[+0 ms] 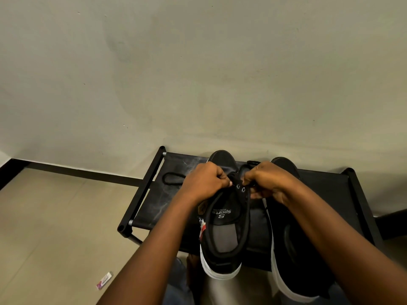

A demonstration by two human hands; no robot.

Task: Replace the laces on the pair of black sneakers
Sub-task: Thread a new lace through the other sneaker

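A low black rack (152, 208) with a fabric top stands against the wall (198, 73) and carries both sneakers; it is a shelf more than a tabletop. The left sneaker (222, 238) lies along the middle of the rack top, toe toward the wall edge and heel overhanging the near edge, so its long axis runs straight away from the person. The right sneaker (293, 249) lies just beside it, toward the rack's right edge, parallel and pointing the same way.

Both hands meet over the throat of the left sneaker. The left hand (204, 181) has its fingers curled and pinching at the tongue and lace on the shoe's left side. The right hand (266, 179) has its fingers curled round a black lace (250, 162) on the right side, a loop of which shows just beyond the knuckles toward the wall.

Between the two hands sit the top metal eyelets (240, 188), bare and facing up, nearer the right fingers than the left. The next threading looks to turn on this: the lace end must travel across the shoe's axis, from the right hand toward those eyelets.

A second loose lace (174, 178) lies looped near the rack's far left corner, well apart from both hands.
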